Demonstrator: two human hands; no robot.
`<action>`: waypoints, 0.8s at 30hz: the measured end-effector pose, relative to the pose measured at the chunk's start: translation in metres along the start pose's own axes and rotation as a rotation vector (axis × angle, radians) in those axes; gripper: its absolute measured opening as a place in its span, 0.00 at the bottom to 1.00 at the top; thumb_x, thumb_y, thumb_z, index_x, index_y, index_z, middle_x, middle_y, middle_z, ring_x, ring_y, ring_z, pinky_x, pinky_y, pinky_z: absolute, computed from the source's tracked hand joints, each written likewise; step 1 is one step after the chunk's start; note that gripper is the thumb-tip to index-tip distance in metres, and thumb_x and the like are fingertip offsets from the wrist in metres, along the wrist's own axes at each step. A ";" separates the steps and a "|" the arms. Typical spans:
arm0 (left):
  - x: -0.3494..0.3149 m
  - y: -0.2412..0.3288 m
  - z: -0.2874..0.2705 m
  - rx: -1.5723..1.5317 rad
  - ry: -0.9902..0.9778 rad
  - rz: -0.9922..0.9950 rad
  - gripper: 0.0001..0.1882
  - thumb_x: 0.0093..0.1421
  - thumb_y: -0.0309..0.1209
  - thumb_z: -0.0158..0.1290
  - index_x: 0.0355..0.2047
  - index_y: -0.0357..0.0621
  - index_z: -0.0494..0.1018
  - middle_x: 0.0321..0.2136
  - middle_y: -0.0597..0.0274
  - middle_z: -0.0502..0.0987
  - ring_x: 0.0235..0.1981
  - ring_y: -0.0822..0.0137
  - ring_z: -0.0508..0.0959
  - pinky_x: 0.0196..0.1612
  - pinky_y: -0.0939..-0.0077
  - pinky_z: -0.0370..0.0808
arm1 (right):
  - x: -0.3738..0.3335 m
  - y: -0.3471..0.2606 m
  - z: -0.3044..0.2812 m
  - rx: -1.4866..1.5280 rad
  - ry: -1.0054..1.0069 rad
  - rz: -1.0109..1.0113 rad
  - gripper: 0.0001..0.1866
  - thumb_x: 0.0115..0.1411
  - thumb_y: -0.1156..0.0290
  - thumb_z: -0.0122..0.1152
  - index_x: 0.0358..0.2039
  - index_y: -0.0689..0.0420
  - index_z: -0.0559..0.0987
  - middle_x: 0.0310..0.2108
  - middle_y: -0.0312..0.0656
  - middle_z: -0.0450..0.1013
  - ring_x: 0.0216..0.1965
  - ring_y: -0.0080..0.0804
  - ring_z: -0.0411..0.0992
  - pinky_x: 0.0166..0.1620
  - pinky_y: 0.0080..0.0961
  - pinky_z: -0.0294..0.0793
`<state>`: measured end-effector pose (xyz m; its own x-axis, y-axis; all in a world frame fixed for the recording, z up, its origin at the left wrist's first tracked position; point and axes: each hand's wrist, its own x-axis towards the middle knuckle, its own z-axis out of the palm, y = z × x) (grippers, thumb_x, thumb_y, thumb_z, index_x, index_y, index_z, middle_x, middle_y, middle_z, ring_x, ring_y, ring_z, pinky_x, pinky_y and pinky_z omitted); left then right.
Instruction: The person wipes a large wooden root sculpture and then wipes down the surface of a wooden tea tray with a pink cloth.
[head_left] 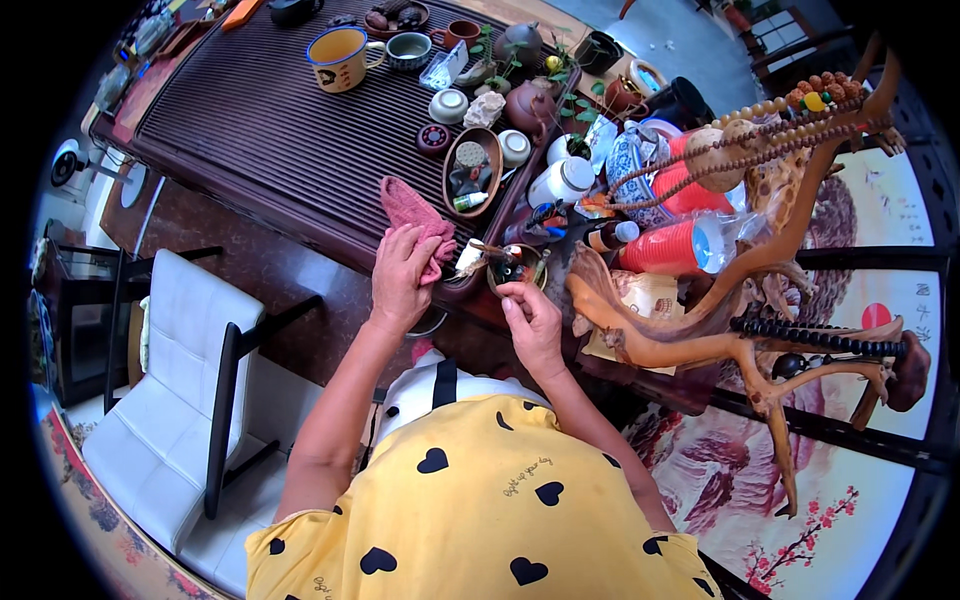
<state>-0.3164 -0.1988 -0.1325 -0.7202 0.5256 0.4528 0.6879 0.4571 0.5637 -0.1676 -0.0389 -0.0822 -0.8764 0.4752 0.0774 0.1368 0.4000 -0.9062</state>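
Observation:
My left hand [403,275] is closed on a pink cloth [408,205] at the near right corner of the slatted dark tea tray [250,130]. Part of the cloth sticks up beyond my fingers. My right hand [535,325] pinches the near rim of a small round container [544,272], which holds dark and white small items that I cannot make out singly. A small white cylinder [468,256] lies between the two hands. Just beyond, an oval wooden dish [492,150] carries a round grey piece, dark pieces and a small green-labelled bottle [469,201].
Cups, teapots [530,105] and a yellow enamel mug [338,62] stand farther back on the tray. To the right are a brown bottle [605,236], red plastic cups [660,248] and a branching wooden stand [690,340] hung with bead strings. A white chair [190,370] stands at left.

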 end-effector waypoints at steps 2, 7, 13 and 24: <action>0.003 0.000 -0.001 -0.026 -0.045 0.055 0.24 0.47 0.28 0.60 0.48 0.45 0.75 0.48 0.48 0.73 0.54 0.45 0.71 0.62 0.48 0.64 | 0.001 0.004 -0.001 0.003 0.018 0.016 0.09 0.59 0.80 0.57 0.40 0.59 0.79 0.27 0.39 0.71 0.24 0.26 0.69 0.30 0.23 0.69; 0.009 -0.014 -0.014 -0.075 -0.110 0.157 0.21 0.45 0.26 0.60 0.43 0.43 0.76 0.43 0.50 0.75 0.50 0.48 0.74 0.58 0.52 0.67 | -0.002 0.000 -0.008 -0.088 -0.120 -0.053 0.09 0.58 0.81 0.57 0.39 0.60 0.78 0.28 0.41 0.71 0.27 0.32 0.72 0.32 0.25 0.70; 0.039 -0.086 -0.045 0.063 0.030 -0.014 0.21 0.43 0.19 0.57 0.41 0.46 0.77 0.40 0.55 0.76 0.46 0.49 0.74 0.51 0.61 0.71 | -0.025 0.014 -0.023 -0.172 -0.324 -0.100 0.07 0.58 0.79 0.56 0.37 0.60 0.78 0.30 0.46 0.72 0.32 0.42 0.74 0.36 0.31 0.73; 0.023 -0.052 -0.019 -0.040 0.035 0.048 0.18 0.44 0.17 0.55 0.38 0.43 0.77 0.36 0.53 0.75 0.42 0.50 0.75 0.45 0.62 0.73 | -0.041 0.073 -0.035 -0.751 -0.272 0.173 0.15 0.51 0.70 0.69 0.31 0.58 0.69 0.27 0.49 0.72 0.32 0.53 0.73 0.34 0.45 0.70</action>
<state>-0.3708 -0.2242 -0.1378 -0.6897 0.5204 0.5035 0.7181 0.4022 0.5679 -0.1055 -0.0011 -0.1372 -0.8826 0.4102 -0.2296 0.4688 0.8029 -0.3681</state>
